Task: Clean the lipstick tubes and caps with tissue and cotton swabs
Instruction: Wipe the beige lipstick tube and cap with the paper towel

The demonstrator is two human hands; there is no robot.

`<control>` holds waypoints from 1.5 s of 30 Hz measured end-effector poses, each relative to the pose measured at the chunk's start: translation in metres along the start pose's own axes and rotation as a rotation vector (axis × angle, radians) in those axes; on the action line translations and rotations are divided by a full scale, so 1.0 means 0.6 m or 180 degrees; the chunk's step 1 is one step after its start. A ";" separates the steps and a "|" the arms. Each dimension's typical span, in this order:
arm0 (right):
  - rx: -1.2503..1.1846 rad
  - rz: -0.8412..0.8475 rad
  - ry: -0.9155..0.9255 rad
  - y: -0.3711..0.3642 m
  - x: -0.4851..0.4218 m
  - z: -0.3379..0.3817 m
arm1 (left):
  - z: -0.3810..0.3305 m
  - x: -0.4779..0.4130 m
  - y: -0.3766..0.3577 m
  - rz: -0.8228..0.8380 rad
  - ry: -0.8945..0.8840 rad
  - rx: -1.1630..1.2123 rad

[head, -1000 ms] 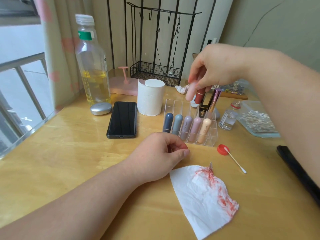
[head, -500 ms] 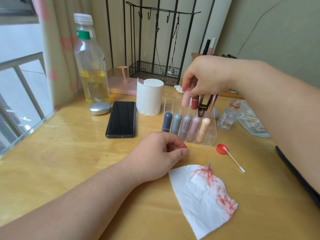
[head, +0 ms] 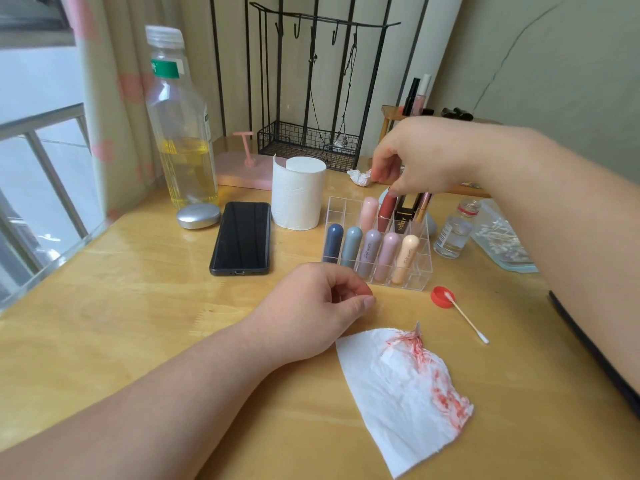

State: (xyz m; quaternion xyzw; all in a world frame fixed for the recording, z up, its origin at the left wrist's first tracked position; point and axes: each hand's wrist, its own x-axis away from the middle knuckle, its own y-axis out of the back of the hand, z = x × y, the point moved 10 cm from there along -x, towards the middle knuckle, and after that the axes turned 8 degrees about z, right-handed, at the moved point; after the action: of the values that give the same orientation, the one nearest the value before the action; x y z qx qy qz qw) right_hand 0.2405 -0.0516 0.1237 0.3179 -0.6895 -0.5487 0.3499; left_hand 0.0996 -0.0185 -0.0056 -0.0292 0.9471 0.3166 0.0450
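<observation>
A clear acrylic organizer (head: pixel 423 269) holds a front row of several pastel lipstick tubes (head: pixel 372 251). Behind them stand a pale pink tube (head: pixel 367 213), a dark red tube (head: pixel 386 213) and a black-and-gold one (head: pixel 403 216). My right hand (head: pixel 422 161) hovers over the back row with loosely curled fingers, one fingertip at the dark red tube's top, and the pink tube stands free. Near the table's middle, my left hand (head: pixel 311 306) rests with loosely curled fingers and holds nothing I can see. A red-stained tissue (head: pixel 405 393) lies beside it. A cotton swab (head: pixel 467 320) leans on a red cap (head: pixel 440 297).
A tissue roll (head: pixel 298 192), a black phone (head: pixel 241 237), a silver disc (head: pixel 198 215) and an oil bottle (head: pixel 181 133) stand to the left. A small glass bottle (head: pixel 452 233) and a tray of cotton swabs (head: pixel 502 244) sit on the right. A crumpled tissue (head: pixel 360 177) lies behind the organizer.
My right hand lowered the pale pink tube into a back-row slot and let it go. My left hand has not moved.
</observation>
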 end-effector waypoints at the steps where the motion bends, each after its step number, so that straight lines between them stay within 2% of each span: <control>1: -0.0021 -0.0073 -0.0019 0.004 0.006 -0.003 | 0.000 0.000 0.000 -0.0008 -0.0003 -0.0004; 6: -0.0696 -0.0770 -0.0195 0.024 0.074 -0.023 | 0.000 0.000 0.002 -0.0052 -0.0007 -0.0010; 12: -0.1721 -0.0600 -0.0726 -0.095 0.130 -0.057 | -0.001 -0.001 0.004 -0.0135 0.0042 -0.0027; 21: -0.2719 -0.1120 -0.0732 -0.159 0.141 -0.048 | -0.017 0.005 0.014 -0.0243 -0.0144 -0.0053; 24: -0.2990 -0.1487 -0.0760 -0.141 0.155 -0.061 | -0.015 0.005 0.012 -0.0233 -0.0155 -0.0098; 29: -0.3527 -0.2531 -0.0636 -0.064 0.227 -0.085 | -0.023 0.010 0.029 -0.0534 -0.0367 -0.0060; 31: -0.3906 -0.2421 -0.0477 -0.061 0.242 -0.068 | -0.033 0.015 0.038 -0.0655 -0.0551 0.0080; 34: -0.4209 -0.1761 -0.0341 -0.098 0.240 -0.009 | -0.050 0.020 0.033 -0.0595 -0.0790 0.0214; 36: -0.4359 -0.1549 -0.0280 -0.125 0.237 0.025 | -0.062 0.021 0.023 -0.0461 -0.0911 0.0196; 40: -0.4729 -0.1638 -0.0137 -0.153 0.232 0.052 | -0.062 0.016 0.010 -0.0257 -0.0941 0.0053; 45: -0.4542 -0.1809 0.0081 -0.156 0.237 0.057 | -0.066 0.016 -0.002 -0.0096 -0.0983 0.0034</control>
State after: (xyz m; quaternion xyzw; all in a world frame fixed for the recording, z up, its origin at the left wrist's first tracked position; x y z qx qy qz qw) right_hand 0.1382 -0.1685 0.0459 0.1864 -0.0562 -0.9259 0.3237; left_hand 0.0878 -0.0438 0.0240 0.0059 0.9300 0.3115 0.1951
